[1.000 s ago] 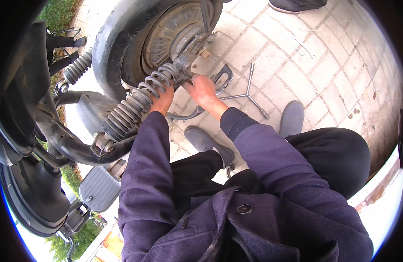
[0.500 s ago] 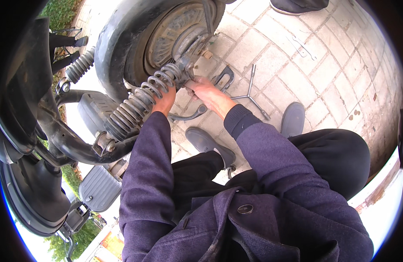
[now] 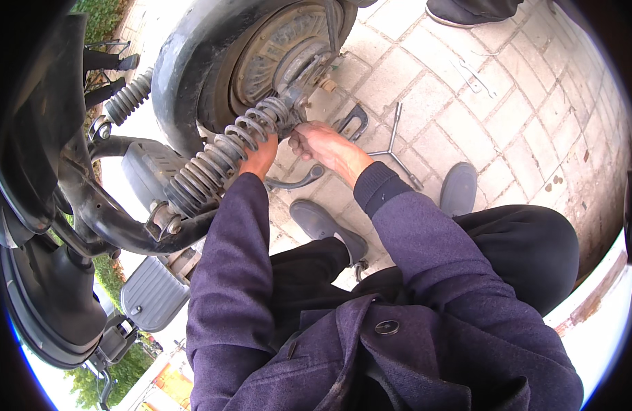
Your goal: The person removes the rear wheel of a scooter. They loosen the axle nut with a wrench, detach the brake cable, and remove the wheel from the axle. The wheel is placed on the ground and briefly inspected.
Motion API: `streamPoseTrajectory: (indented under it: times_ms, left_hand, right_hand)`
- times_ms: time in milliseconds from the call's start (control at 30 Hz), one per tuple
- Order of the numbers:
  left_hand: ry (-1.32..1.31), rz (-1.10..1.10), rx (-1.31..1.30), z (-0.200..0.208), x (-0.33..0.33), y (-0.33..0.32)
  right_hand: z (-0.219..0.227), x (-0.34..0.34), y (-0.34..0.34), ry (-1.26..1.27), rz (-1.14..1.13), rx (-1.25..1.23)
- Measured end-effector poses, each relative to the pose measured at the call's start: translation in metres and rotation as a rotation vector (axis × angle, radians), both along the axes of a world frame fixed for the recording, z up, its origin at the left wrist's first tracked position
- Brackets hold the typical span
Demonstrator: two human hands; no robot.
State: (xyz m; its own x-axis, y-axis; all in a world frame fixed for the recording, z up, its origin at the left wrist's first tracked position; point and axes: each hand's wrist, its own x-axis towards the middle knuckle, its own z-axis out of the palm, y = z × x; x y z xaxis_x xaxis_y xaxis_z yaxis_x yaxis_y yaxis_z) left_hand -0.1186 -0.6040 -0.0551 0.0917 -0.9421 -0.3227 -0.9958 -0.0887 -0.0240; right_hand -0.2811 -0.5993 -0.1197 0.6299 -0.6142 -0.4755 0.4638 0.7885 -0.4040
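A shock absorber with a thick grey coil spring [image 3: 213, 159] runs diagonally beside a dusty wheel [image 3: 175, 82] of a scooter. My left hand [image 3: 262, 156] reaches behind the spring near its lower end; the coils hide its fingers. Close by, my right hand [image 3: 324, 145] is at the shock's lower mount, below the axle bracket [image 3: 301, 103]. Its fingers are curled and pressed together, and whatever lies in them is hidden. The wheel hub [image 3: 266, 67] is ribbed and dirty. A curved metal lever with a round end [image 3: 309, 178] sticks out beneath my hands.
On the paving lie a Y-shaped socket wrench [image 3: 394, 137], a black U-shaped piece [image 3: 357, 123] and thin metal tools [image 3: 475, 77]. Another person's shoe [image 3: 467, 14] is at the top. My shoes [image 3: 326, 222] stand near the wrench. The scooter's frame tube [image 3: 117, 222] fills the left.
My right hand has turned slightly, and its curled fingers show more, just under the mount. My left hand stays behind the spring. The view has shifted a little.
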Motion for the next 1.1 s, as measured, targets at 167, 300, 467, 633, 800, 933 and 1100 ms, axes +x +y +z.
streamPoseTrajectory:
  times_ms: [167, 300, 467, 633, 800, 933, 1100]
  left_hand:
    - [0.048, 0.037, 0.049, 0.013, -0.013, -0.006]
    - [0.087, 0.047, 0.021, 0.018, -0.016, -0.007]
    - [0.152, 0.133, 0.017, 0.019, -0.015, -0.003]
    - [0.058, 0.096, 0.060, 0.012, -0.011, -0.001]
    - [0.055, 0.016, 0.073, 0.003, 0.000, -0.004]
    - [0.139, 0.112, -0.030, 0.011, -0.012, 0.002]
    - [0.025, 0.038, 0.175, 0.031, -0.023, -0.010]
  right_hand:
    - [0.001, 0.005, 0.005, 0.405, -0.050, -0.344]
    - [0.005, 0.009, 0.010, 0.993, -0.203, -0.811]
    - [0.005, 0.002, 0.004, 0.075, -0.113, -0.078]
    - [0.000, -0.001, 0.004, -0.056, -0.043, -0.006]
    - [-0.004, 0.005, 0.006, 0.279, -0.145, -0.387]
    - [-0.001, 0.005, 0.006, 0.705, -0.124, -0.663]
    - [0.006, 0.002, 0.004, -0.024, -0.006, 0.067]
